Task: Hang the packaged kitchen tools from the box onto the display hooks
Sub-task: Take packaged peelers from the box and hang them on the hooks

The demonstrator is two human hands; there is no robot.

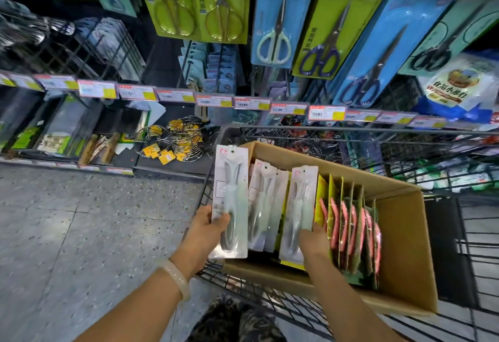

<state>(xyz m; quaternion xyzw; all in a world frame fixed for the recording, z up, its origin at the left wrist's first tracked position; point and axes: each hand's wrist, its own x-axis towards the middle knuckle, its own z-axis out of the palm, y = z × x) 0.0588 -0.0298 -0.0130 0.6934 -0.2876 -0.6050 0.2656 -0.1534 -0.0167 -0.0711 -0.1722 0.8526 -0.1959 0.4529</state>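
Sitting in a wire cart, the cardboard box serves as the landmark. Just off its left end, the left hand holds a pale packaged tool upright, thumb across the front of the card and fingers behind it. Inside the box at its near edge, the right hand grips the lower part of another pale packaged tool, fingers curled round it. Between these two packs more pale packs stand in the box. Right of the right hand, still inside the box, stands a row of packs with pink-handled tools. Above and beyond the box, packaged scissors hang on the display, over a rail of price labels.
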